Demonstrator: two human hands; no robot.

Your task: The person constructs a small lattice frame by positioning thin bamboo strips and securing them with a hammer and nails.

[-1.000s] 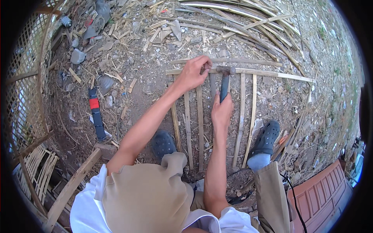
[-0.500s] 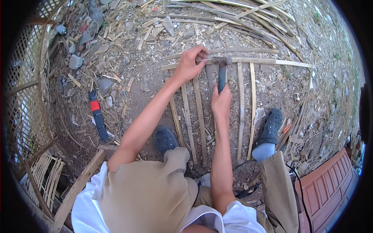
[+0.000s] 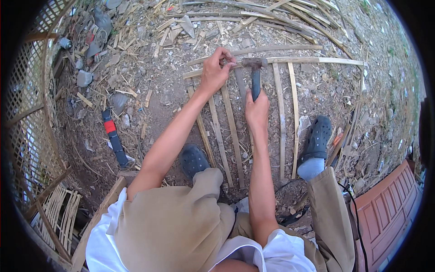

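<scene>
Squatting over a bamboo-slat frame (image 3: 253, 113) laid flat on bare dirt, feet planted either side of it, most likely to pin the slats in place.

Right hand (image 3: 257, 110) wrapped shut around the dark handle of a hammer (image 3: 254, 72), low on the shaft, head up at the frame's top crosspiece (image 3: 312, 60) — a hold far from the head, probably for reach and leverage along the upright slats. Hammer head resting on or just above that crosspiece, right beside the left fingertips; contact not sure from here.

Left hand (image 3: 216, 70) pinched closed at the same crosspiece, thumb and fingers bunched as if steadying something small at the joint; too small to tell what, whether a nail or only the slat itself. Grip tight together, nothing else visible in it.

Upright slats running from the crosspiece down toward the knees, roughly parallel, with gaps between. Grey clog (image 3: 317, 138) at the frame's right edge, dark clog (image 3: 194, 159) at its left lower part.

Left of the frame, well apart on the dirt, a red-and-black tool (image 3: 113, 138) lying loose among chips and stones. Farther left, a woven lattice panel (image 3: 27, 99) standing on edge. Beyond the crosspiece, a heap of long spare bamboo strips (image 3: 272, 13). Lower right of the frame, a reddish panelled board (image 3: 389, 208).
</scene>
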